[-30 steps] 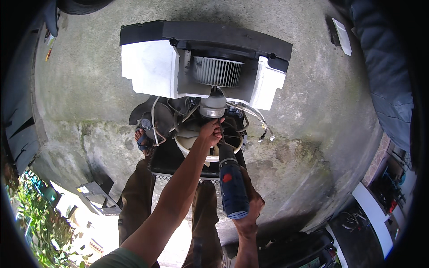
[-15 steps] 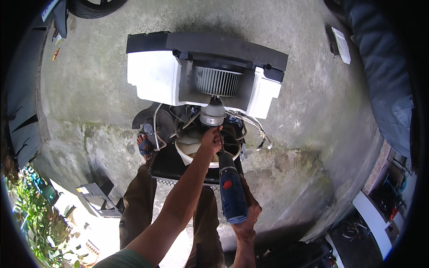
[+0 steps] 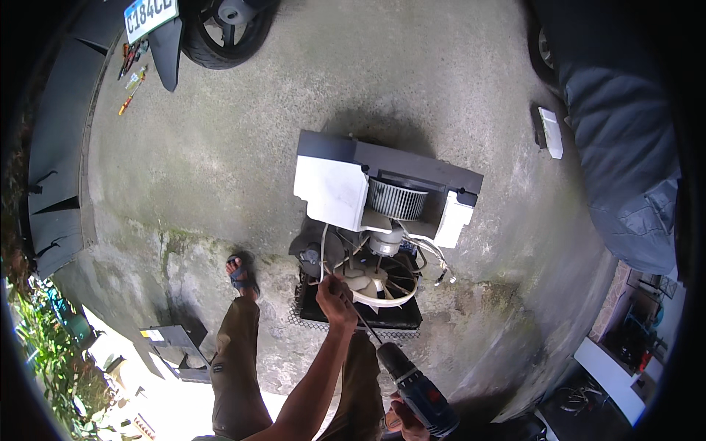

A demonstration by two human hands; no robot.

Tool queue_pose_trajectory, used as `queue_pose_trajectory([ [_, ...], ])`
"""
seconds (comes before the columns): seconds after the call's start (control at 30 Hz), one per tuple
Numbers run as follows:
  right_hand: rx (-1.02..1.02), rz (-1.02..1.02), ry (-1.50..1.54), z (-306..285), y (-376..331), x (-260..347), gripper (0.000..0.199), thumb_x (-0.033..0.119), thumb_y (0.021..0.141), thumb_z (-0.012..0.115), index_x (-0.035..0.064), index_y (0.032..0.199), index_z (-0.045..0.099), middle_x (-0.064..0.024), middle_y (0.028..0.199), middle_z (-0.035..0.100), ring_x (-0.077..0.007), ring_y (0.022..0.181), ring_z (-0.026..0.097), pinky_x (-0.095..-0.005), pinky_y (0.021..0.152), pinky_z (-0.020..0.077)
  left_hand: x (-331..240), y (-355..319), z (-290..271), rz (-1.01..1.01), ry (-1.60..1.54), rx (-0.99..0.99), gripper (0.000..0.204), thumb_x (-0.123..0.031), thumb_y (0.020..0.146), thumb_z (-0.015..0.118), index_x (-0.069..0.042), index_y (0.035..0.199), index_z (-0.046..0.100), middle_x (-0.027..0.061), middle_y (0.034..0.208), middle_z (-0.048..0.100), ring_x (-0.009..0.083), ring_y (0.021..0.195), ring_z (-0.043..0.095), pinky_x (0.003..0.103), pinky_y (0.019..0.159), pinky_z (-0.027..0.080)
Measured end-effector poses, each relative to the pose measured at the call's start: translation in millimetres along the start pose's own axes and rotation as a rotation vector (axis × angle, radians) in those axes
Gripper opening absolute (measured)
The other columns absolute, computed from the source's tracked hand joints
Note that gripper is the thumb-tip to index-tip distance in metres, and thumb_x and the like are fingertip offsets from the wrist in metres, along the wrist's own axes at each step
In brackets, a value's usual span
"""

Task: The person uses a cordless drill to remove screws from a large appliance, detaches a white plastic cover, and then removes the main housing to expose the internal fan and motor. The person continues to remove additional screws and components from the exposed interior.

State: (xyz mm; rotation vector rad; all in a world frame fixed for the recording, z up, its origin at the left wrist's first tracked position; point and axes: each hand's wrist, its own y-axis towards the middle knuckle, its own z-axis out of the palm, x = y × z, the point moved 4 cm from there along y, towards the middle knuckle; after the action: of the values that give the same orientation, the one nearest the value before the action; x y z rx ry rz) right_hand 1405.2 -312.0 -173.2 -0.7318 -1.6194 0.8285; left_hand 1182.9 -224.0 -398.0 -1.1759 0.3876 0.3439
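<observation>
My right hand [image 3: 406,420] grips a dark blue cordless drill [image 3: 421,393], held low and angled up to the left. A long thin bit [image 3: 370,328] runs from its chuck to beside my left hand [image 3: 337,303]. The left fingers are curled closed; what they hold, if anything, is hidden. Just past that hand lies an opened air conditioner. It has a cream fan [image 3: 368,284] with a ring, a grey motor [image 3: 386,241], a ribbed blower wheel [image 3: 398,199], white foam [image 3: 329,187] and a dark panel [image 3: 419,163]. Loose wires [image 3: 434,257] hang by the motor.
Under the fan is a black base [image 3: 382,316] with a mesh edge. My sandalled foot [image 3: 239,273] stands to the left on the concrete. Screwdrivers [image 3: 132,97] lie far left near a motorcycle wheel [image 3: 229,33]. A grey cover [image 3: 625,147] drapes along the right.
Both hands have drawn back from the motor toward me. The drill has swung down to the right. The view has shifted, so the air conditioner sits lower and farther right.
</observation>
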Motion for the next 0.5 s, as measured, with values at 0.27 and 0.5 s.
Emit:
queue_pose_trajectory([
  [0.27, -0.027, 0.029, 0.009, 194, -60, 66, 0.026, 0.014, 0.085, 0.070, 0.0058, 0.108, 0.060, -0.0057, 0.094, 0.065, -0.0158, 0.077, 0.063, -0.0287, 0.066, 0.0518, -226, 84, -54, -0.071, 0.098, -0.087, 0.031, -0.031, 0.100, 0.051, -0.012, 0.076, 0.051, -0.0068, 0.053, 0.030, 0.0039, 0.039, 0.028, 0.023, 0.035, 0.019],
  [0.5, -0.167, -0.134, 0.094, 321, -28, 109, 0.011, 0.006, 0.086, 0.069, 0.0058, 0.095, 0.064, -0.0042, 0.085, 0.066, -0.0144, 0.069, 0.063, -0.0276, 0.062, 0.0513, -385, 205, -73, -0.204, 0.410, 0.117, 0.032, -0.031, 0.098, 0.044, -0.015, 0.071, 0.044, -0.0057, 0.053, 0.033, 0.0052, 0.040, 0.028, 0.023, 0.035, 0.021],
])
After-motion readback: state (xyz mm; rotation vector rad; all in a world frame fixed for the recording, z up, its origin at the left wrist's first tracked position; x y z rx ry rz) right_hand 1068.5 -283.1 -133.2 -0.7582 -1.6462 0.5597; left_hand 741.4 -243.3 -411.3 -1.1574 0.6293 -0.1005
